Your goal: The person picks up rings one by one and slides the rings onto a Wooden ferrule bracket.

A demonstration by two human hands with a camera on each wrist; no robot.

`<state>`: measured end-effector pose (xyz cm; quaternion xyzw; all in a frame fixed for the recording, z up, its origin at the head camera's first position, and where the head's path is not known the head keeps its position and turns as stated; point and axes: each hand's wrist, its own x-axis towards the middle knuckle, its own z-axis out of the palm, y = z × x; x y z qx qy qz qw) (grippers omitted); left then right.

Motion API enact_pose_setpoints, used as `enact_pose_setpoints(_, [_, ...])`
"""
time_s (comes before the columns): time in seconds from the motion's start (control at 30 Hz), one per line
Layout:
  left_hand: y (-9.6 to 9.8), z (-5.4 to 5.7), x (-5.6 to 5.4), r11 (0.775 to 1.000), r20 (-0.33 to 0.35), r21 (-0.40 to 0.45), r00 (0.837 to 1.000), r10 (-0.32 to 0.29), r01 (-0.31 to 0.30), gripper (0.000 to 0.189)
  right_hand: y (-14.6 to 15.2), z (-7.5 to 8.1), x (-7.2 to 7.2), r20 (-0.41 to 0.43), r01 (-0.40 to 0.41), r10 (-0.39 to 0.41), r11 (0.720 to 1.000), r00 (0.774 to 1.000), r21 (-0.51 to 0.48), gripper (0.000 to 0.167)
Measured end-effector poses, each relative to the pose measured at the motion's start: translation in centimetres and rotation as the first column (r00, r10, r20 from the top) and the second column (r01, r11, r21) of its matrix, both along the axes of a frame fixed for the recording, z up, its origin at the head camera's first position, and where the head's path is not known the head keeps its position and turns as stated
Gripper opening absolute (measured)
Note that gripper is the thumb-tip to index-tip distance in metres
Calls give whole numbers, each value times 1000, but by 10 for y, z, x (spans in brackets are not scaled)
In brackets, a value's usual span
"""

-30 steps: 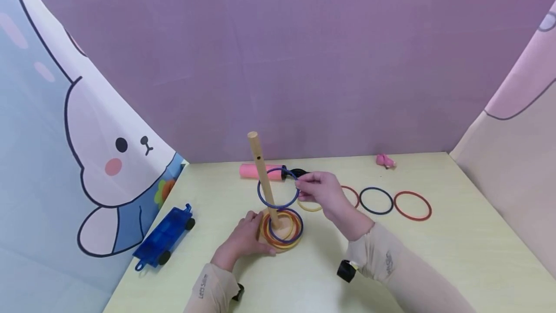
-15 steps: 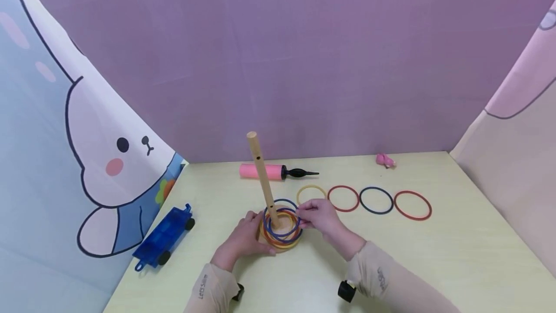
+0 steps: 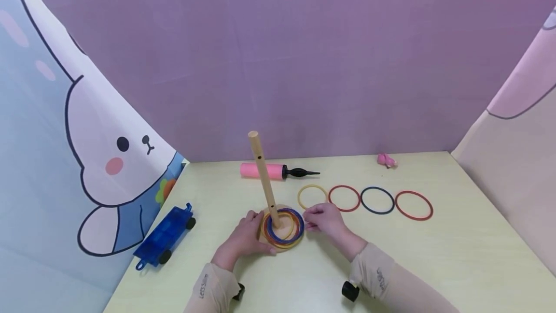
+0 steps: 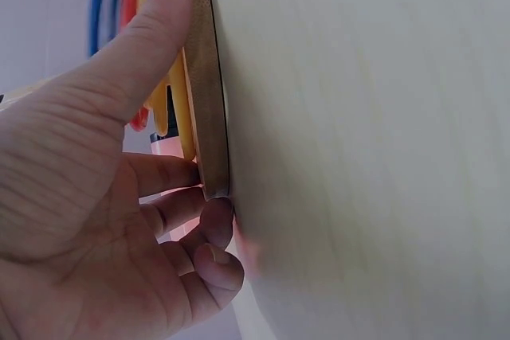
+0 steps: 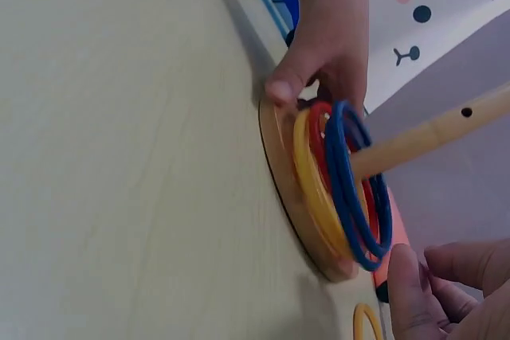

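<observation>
Just now: second of the two blue rings released. Half a second ago the right hand pinched it, tilted round the peg; now it lies on the pile at the foot of the wooden stand. Reading: one more ring placed, four loose rings left on the tabletop, just beyond the right fingers and away to their right.

Right fingers: loosely bent, holding nothing; blue rings just left of the tips, apart. Left hand: thumb and fingers clamped on the stand's base edge, pile between them and the right fingers.
</observation>
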<state>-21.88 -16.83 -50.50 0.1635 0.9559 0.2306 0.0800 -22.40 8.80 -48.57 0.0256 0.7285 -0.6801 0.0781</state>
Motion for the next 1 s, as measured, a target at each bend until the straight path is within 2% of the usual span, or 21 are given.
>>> enact_pose_setpoints(0.37, [2,3,1,1000,0,-10,1000,-3,3,118,26,-23,-24,-13,111,-110,983,994,145,15])
enact_pose_setpoints(0.53, [2,2,0,1000,2,-13,1000,1,-1,118,33,-25,-27,-21,99,-97,966,995,238,14])
enact_pose_setpoints(0.73, [2,2,-1,1000,6,-7,1000,0,0,119,34,-27,-29,-30,95,-90,948,995,303,14])
enact_pose_setpoints(1.0, [1,-1,-1,1000,9,-11,1000,-1,1,119,40,-30,-26,-50,98,-85,909,995,404,6])
